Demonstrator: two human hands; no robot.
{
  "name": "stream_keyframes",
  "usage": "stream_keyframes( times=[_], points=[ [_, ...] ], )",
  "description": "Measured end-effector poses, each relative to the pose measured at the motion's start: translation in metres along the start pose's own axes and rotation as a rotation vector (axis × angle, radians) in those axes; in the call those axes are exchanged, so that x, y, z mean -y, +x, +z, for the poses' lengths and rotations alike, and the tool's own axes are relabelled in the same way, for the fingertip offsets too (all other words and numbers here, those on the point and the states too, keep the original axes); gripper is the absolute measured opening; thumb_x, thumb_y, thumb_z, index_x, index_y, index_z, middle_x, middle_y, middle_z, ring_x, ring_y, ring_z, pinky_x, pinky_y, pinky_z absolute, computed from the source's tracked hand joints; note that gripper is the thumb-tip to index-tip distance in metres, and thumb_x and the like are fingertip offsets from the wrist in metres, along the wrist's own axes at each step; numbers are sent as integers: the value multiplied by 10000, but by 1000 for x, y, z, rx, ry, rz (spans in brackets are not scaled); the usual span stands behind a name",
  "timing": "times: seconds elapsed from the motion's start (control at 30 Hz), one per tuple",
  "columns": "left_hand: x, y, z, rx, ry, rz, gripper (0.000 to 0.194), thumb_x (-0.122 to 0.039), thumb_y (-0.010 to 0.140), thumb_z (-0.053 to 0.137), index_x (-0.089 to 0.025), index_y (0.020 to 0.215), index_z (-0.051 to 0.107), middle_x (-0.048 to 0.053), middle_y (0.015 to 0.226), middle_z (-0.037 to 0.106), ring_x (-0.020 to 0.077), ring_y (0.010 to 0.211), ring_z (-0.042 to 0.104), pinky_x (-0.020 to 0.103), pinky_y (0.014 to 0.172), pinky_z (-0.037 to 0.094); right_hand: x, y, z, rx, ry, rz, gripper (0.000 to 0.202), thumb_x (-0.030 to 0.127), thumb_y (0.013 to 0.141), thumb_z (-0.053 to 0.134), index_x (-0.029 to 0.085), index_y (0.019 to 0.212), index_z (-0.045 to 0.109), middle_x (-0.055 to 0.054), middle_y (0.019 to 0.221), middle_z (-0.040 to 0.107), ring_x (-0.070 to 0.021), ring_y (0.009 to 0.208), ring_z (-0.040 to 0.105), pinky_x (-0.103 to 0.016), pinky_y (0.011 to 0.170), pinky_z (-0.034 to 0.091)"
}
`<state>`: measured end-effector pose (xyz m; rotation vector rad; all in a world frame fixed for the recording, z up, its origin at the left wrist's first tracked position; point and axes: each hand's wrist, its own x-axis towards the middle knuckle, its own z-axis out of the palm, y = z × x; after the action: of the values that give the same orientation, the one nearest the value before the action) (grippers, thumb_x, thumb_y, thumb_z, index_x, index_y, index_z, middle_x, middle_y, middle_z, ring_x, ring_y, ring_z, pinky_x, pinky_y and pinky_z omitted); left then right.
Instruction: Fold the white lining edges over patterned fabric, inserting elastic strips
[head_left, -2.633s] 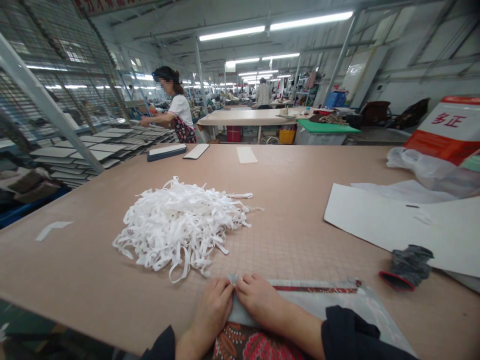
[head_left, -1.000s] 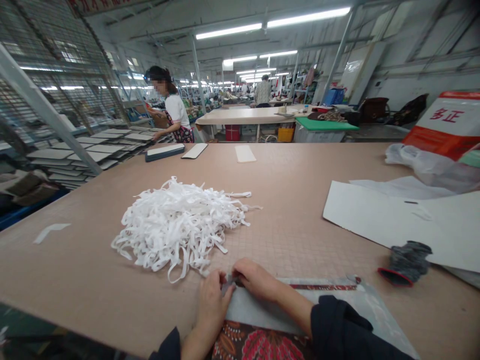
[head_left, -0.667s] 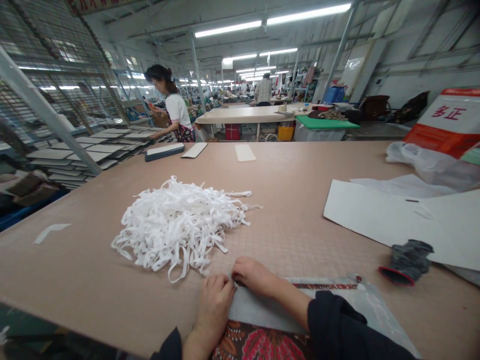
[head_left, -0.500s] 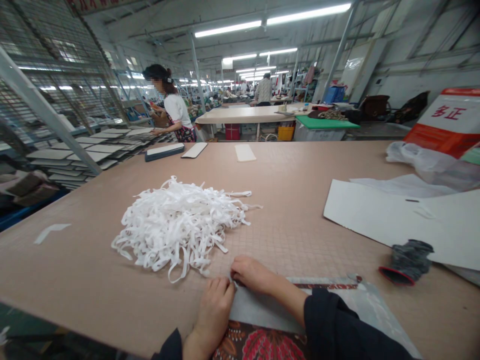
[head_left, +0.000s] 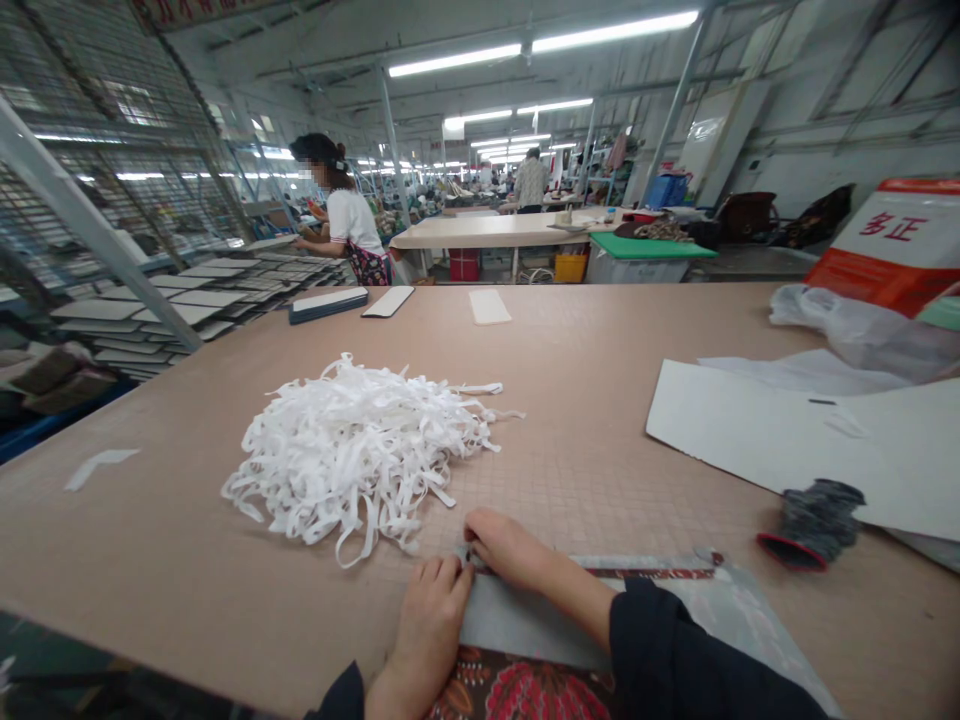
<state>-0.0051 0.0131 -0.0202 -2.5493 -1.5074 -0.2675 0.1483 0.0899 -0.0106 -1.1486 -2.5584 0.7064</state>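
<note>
A floral fabric piece (head_left: 551, 690), brown with red flowers, lies at the near edge of the table with its pale grey backing (head_left: 517, 622) turned up. Along its far side runs a narrow brown patterned strip (head_left: 652, 574). My left hand (head_left: 431, 615) is closed at the left corner of the piece, fingers together and curled down on its edge. Just beyond it, my right hand (head_left: 499, 545) pinches the same corner between thumb and fingers. The fingertips of both hands almost meet, and they hide the bit of cloth between them.
Past my hands lies a heap of white tape strips (head_left: 367, 450). To the right are a dark grey knitted glove (head_left: 814, 525), a white board (head_left: 780, 425) and a plastic bag (head_left: 855, 325). Flat panels (head_left: 328, 304) sit at the far edge; a person (head_left: 352, 220) stands beyond.
My right hand has shifted very slightly and its fingertips have lifted a little at the fabric corner. My left hand stays nearly in place. The person behind reaches farther left.
</note>
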Motion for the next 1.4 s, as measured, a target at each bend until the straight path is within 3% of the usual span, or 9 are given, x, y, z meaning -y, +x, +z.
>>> stream_keyframes(
  times=[0.2,0.37,0.53,0.73,0.83,0.97,1.07,1.23,1.4],
  points=[
    [1,-2,2,-15,-51,-39,322,-51,796,483,-214,1061,566,33,907,569,177,785,504,311,699,421,-6,-21,6,-67,107,-110,186,110,841,422,159,847,601,-40,876,572,-141,826,512,-232,737,403],
    [0,-2,2,-30,-68,-54,265,-60,806,476,-203,1002,582,31,890,566,173,778,506,306,691,431,0,-28,10,-79,-74,-208,182,201,891,437,166,926,612,-51,894,568,-165,873,475,-255,764,388],
    [0,-3,6,-37,-38,-52,256,-60,806,473,-204,981,591,34,880,572,169,760,512,302,676,434,9,-26,7,-54,-225,-199,159,198,884,451,150,895,603,-60,862,565,-180,835,467,-267,721,386],
    [2,-2,3,-54,-82,-1,317,-60,791,468,-206,1054,570,57,964,580,193,843,525,354,768,440,7,-30,0,-44,-65,-154,196,190,889,440,178,999,601,-58,943,570,-171,896,473,-255,782,380],
    [5,3,-3,-55,-167,-48,301,-73,792,463,-235,1005,601,48,977,583,197,891,530,358,790,435,3,-42,-4,-34,14,-69,218,124,874,421,171,982,605,-59,952,577,-156,909,490,-236,792,378],
    [9,13,-12,22,-313,-140,201,-152,812,485,-239,882,651,40,886,592,192,845,543,340,742,435,-3,-58,-11,-4,-134,224,174,100,821,450,144,870,611,-89,909,595,-197,885,514,-280,766,387],
    [8,22,-16,64,-334,-147,176,-161,792,514,-226,879,653,49,906,607,213,873,540,368,766,420,-4,-62,-18,43,-168,324,146,120,773,493,139,863,607,-100,904,611,-219,896,529,-294,768,387],
    [-2,32,-32,57,-342,32,200,-144,758,573,-251,917,628,27,996,622,230,982,511,435,898,332,13,-73,-38,81,-152,267,168,122,771,472,154,875,600,-94,934,625,-214,894,556,-276,731,390],
    [-7,18,-61,156,-346,195,106,-202,814,539,-250,758,616,-9,776,620,161,761,532,330,759,373,16,-133,-76,223,-98,366,217,217,772,519,197,974,596,-90,910,667,-250,834,611,-295,647,391]
  ],
)
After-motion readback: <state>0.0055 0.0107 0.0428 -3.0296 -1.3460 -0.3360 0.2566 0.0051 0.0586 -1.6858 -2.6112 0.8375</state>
